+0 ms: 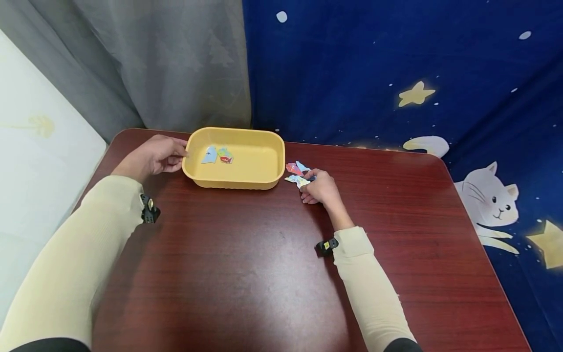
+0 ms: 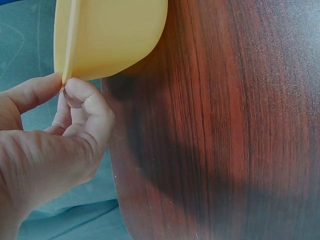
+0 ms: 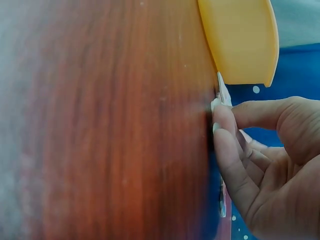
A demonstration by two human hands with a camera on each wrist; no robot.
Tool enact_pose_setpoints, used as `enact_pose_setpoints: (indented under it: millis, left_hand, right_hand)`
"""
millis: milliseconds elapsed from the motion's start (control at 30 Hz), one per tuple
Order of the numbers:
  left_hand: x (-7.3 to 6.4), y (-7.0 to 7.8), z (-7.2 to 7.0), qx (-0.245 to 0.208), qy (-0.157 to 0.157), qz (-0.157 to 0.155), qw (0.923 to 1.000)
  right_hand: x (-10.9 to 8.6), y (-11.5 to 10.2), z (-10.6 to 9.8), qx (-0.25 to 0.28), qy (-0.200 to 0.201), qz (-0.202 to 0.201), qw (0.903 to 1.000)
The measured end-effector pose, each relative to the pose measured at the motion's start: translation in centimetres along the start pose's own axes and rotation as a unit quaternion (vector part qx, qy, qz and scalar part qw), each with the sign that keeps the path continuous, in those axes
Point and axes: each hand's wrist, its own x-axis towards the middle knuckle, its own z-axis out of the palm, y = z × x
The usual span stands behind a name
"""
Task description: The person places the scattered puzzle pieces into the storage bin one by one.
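A room in a home seems likeliest, though a set-up hung with cloth could look the same. A dark blue curtain [image 1: 325, 73] printed with yellow stars [image 1: 416, 94] and a pale cat [image 1: 490, 198] hangs behind a reddish wood-grain table [image 1: 246, 234]. Beside it hangs a plain-toned grey curtain [image 1: 176, 63], and a white surface [image 1: 35, 186] bears a faint yellow print.

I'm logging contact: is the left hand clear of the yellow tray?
No, the left hand pinches the yellow tray by its rim.
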Motion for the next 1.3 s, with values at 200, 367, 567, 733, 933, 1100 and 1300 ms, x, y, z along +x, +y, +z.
enact_pose_setpoints:
  millis: [200,367,567,733,933,1100,1300]
  left_hand:
    - [0.0,-0.1,0.1,-0.008,0.002,0.001,1.0000]
    - [-0.1,-0.1,0.1,-0.002,0.002,0.000,1.0000]
    - [-0.1,0.0,0.1,-0.002,0.002,0.002,1.0000]
    - [-0.1,0.0,0.1,-0.003,0.001,0.002,1.0000]
    - [0.0,0.0,0.1,-0.008,0.000,-0.001,1.0000]
    - [0.1,0.0,0.0,-0.010,0.001,-0.003,0.9999]
    - [0.1,0.0,0.0,-0.013,0.002,-0.005,0.9999]
  right_hand:
    - [0.0,-0.4,-0.3,0.013,-0.008,0.019,0.9997]
    - [0.0,-0.7,-1.1,0.014,-0.014,0.024,0.9995]
    - [0.3,-0.9,-2.1,-0.001,-0.019,0.021,0.9996]
    - [0.3,-0.9,-2.4,-0.026,-0.012,0.016,0.9994]
    - [0.6,-1.0,-2.7,0.009,-0.016,0.032,0.9993]
    - [0.9,-1.3,-3.1,0.046,-0.011,0.038,0.9982]
    - [1.5,-1.9,-3.7,0.077,-0.010,0.043,0.9960]
